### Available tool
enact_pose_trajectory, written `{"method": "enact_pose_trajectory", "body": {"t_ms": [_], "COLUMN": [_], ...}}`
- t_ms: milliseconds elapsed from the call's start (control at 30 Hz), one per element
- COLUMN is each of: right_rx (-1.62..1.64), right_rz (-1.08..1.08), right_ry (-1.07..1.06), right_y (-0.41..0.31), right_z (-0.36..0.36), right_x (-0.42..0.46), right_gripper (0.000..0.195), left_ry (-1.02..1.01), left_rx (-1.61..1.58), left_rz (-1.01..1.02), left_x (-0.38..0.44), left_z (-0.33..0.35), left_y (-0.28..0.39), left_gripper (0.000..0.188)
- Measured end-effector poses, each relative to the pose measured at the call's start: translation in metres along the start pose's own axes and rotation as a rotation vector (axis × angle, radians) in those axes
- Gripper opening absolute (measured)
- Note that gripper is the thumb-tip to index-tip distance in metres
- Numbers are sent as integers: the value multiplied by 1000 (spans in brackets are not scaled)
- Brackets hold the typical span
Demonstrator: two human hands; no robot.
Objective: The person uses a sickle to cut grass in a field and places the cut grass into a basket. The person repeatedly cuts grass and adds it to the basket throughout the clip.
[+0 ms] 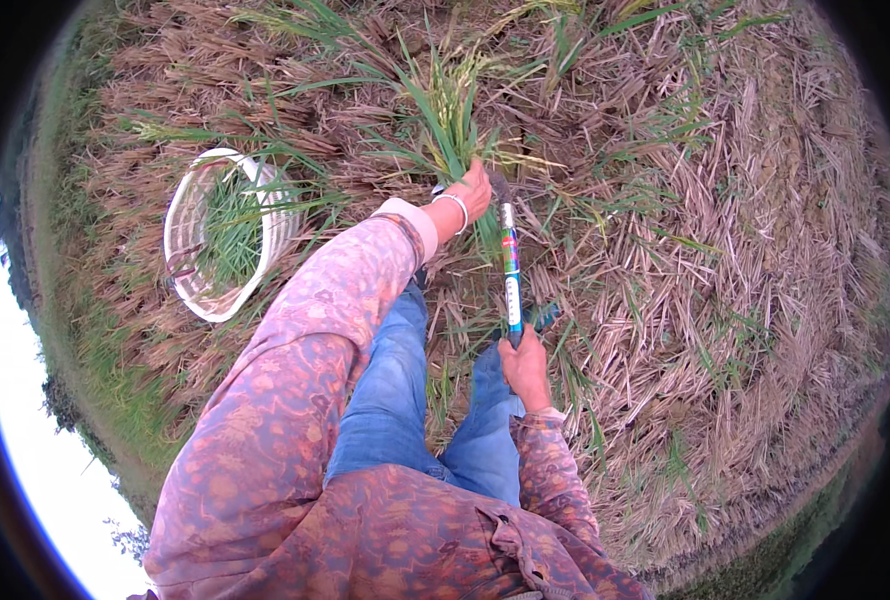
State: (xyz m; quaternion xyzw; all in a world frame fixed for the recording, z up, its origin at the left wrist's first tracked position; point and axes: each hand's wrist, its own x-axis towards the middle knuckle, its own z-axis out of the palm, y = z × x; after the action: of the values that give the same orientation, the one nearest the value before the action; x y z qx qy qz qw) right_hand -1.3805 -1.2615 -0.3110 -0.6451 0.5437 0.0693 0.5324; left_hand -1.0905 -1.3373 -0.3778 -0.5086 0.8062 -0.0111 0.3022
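Observation:
My left hand (474, 192), with a pale bangle at the wrist, is closed around a bunch of green rice stalks (445, 112). Their leaves and grain heads fan out beyond my fingers, and some green blades hang below the fist. In my right hand (526, 367) is the handle of a sickle (511, 270), a tube with a blue, white and multicoloured wrap that bears writing. The sickle points away from me; its dark metal neck reaches just right of my left hand. Most of the blade is hidden or hard to make out among the stalks.
A white woven basket (269, 247) holding cut green leaves leans on the stubble to the left. Dry straw (685, 300) covers the ground on the right, with green shoots scattered through it. More rice plants (565, 45) stand at the far side. My legs in jeans (385, 390) are below.

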Motion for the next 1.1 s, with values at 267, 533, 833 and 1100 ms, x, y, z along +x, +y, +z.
{"method": "enact_pose_trajectory", "body": {"t_ms": [267,533,833,1100], "right_rx": [-167,97,-544,-403], "right_rz": [325,232,-166,229], "right_ry": [91,-88,-270,-250], "right_y": [-21,-125,-147,-180], "right_z": [-70,41,168,47], "right_x": [-150,-13,52,-36], "right_gripper": [26,21,34,26], "left_ry": [-198,-195,-511,-266], "left_rx": [-1141,-895,-978,-1197], "left_rz": [-306,-492,-805,-595], "left_x": [-126,-228,-253,-280], "left_z": [21,50,181,140], "left_y": [56,15,-59,1], "left_gripper": [28,17,28,16]}}
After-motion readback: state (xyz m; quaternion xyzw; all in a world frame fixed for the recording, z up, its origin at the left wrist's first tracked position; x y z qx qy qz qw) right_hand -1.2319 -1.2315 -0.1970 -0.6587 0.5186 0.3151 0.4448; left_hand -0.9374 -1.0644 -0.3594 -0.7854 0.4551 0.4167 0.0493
